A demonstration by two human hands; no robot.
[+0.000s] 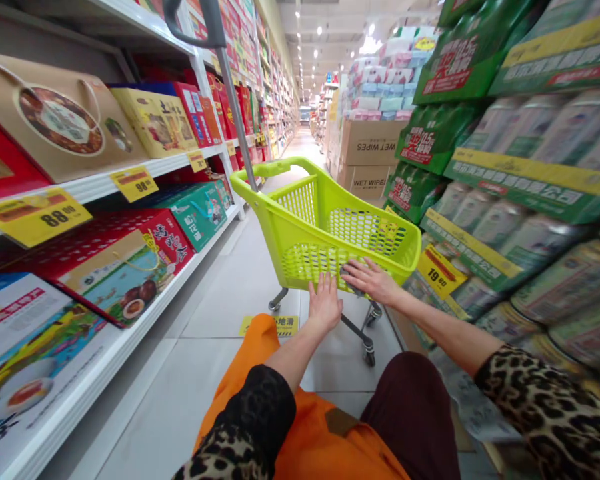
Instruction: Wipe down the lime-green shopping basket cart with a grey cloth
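In front of me stands a lime-green shopping trolley [260,200], its side wall pierced by rows of holes. My left hand [326,303] rests its outstretched fingers against the lower part of that side wall. A little to the right and higher, my right hand [375,281] presses a dark grey cloth [349,279] against the same wall. The cloth is mostly hidden by my fingers. A grey pole [237,100] with a dark handle rises from the trolley's left end, and small caster wheels [369,350] show underneath.
On the left, white shelves [165,280] carry gift boxes and yellow price tags. Stacked packs of cans [500,220] line the right side close to the trolley. Cartons [367,143] stand behind it. A yellow floor sign [285,325] lies partly under my orange apron [300,427].
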